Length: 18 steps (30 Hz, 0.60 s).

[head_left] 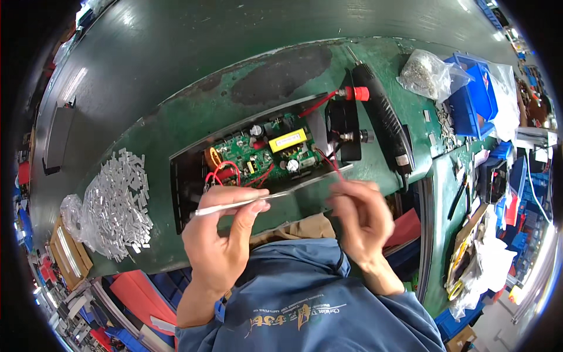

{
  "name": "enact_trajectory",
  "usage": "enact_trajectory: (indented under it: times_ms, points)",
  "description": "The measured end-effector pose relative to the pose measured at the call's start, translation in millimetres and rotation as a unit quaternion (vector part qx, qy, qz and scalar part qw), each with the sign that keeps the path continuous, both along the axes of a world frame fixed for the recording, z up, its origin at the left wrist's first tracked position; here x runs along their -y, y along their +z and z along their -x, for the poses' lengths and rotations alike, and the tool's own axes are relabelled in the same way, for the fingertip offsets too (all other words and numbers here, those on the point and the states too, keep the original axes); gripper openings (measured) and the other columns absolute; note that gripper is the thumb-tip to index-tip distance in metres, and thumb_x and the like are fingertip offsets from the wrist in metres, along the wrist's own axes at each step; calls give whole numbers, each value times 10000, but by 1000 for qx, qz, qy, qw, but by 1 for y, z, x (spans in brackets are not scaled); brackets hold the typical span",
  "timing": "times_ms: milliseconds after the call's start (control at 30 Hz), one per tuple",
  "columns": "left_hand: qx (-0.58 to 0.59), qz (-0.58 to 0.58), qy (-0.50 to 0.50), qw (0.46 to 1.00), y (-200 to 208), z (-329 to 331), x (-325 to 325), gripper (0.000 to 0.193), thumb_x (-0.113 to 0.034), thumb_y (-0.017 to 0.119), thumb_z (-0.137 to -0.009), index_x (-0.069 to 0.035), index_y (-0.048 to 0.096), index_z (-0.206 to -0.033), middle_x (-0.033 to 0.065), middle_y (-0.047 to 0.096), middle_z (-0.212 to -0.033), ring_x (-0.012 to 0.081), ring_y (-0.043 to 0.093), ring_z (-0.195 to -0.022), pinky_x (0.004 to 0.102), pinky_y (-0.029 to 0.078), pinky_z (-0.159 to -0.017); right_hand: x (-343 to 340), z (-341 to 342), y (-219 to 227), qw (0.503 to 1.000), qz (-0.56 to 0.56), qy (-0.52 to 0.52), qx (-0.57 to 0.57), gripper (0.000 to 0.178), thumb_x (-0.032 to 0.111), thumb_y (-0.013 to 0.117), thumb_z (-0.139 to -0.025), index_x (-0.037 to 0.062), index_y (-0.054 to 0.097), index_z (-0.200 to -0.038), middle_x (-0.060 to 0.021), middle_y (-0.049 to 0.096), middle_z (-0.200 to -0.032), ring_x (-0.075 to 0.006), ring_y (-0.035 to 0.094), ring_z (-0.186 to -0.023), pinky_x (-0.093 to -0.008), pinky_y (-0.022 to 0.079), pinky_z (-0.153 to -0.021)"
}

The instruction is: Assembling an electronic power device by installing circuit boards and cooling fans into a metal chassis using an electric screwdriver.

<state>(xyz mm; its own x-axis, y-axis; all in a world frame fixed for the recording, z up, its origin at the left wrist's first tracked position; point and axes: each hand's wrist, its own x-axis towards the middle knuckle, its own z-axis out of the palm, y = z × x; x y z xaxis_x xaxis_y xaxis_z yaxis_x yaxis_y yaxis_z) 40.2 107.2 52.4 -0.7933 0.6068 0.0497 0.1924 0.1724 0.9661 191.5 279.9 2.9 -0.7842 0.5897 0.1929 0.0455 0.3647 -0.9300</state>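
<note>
1. Head view: the left hand pinches metal tweezers between thumb and fingers, tips angled rightward, probably for fine control near the casing's edge.
2. The right hand is blurred beside a dark red wire; its fingers are curled, but whether they grasp it I cannot tell.
3. The black casing lies open on the worktop, leaving its circuit board exposed.
4. The electric screwdriver rests to its right, seemingly for easy reach.

Left hand in thumb-and-finger pinch
</note>
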Motion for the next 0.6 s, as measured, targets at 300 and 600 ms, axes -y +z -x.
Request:
enact_trajectory:
  times_ms: [300,600]
  points:
    - [-281,48,-56,957,-18,5,-17,249,30,778,-857,-27,655,-1065,130,764,-964,255,735,-816,334,569,-700,-76,-19,-10,894,-333,-267,135,339,51,676,-970,-8,632,-1301,-173,637,-1279,-292,599,-1200,-381,443,-1040]
    - [-329,73,-53,940,-28,6,-28,299,-12,804,-830,-43,654,-1087,84,765,-950,228,730,-771,311,557,-641,-56,-11,5,917,-168,-214,291,731,106,767,-859,37,449,-1514,-187,571,-1141,-345,584,-1051,-448,476,-935]
